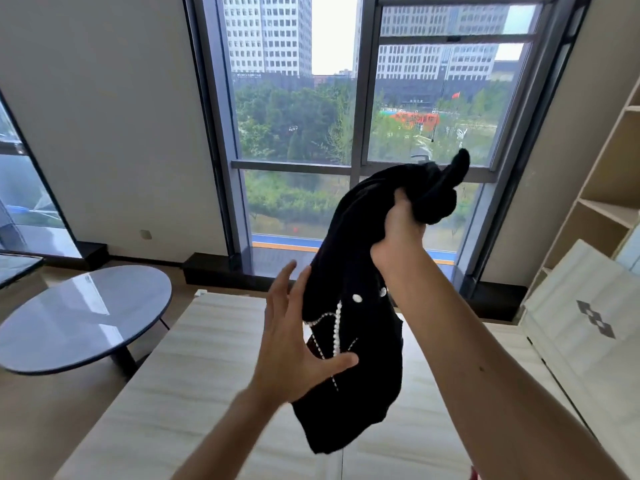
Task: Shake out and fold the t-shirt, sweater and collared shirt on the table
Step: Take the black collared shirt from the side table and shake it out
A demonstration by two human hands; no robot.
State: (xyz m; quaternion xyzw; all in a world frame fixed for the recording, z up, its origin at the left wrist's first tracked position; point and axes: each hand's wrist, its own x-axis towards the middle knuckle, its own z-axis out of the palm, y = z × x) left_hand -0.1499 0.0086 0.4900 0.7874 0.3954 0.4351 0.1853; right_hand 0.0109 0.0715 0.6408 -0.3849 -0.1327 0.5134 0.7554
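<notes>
Holds the black garment point(349, 403) aloft with the right hand point(401, 226), closed tight round a bunched wad of cloth at the upper end. Hangs full length from that grip, above the light wooden table point(194, 358) and apparently clear of its surface, in front of the window point(298, 133). Meets the cloth at mid-height with the left hand point(298, 344): fingers point(282, 289) straight and spread wide, thumb across the front near the white bead trim point(336, 327), nothing pinched.

Handles, by the look of the drape, as a soft, limp and fairly light knit (probably the sweater, though not certain from this view). Offers no stiffness to hold a shape; sags and twists wherever unsupported. Judge the step as shaking out, with folding not yet begun.

Take hold at the two shoulder seams or the hem corners, one per hand, not at a central bunch; otherwise risks remaining twisted when shaken. Keep clear of the bead trim and the white buttons point(357, 298), likely snag points and probably the only fragile parts. Pinch firmly to prevent slipping under a sharp shake. Lay flat on the table, front down, before folding.
</notes>
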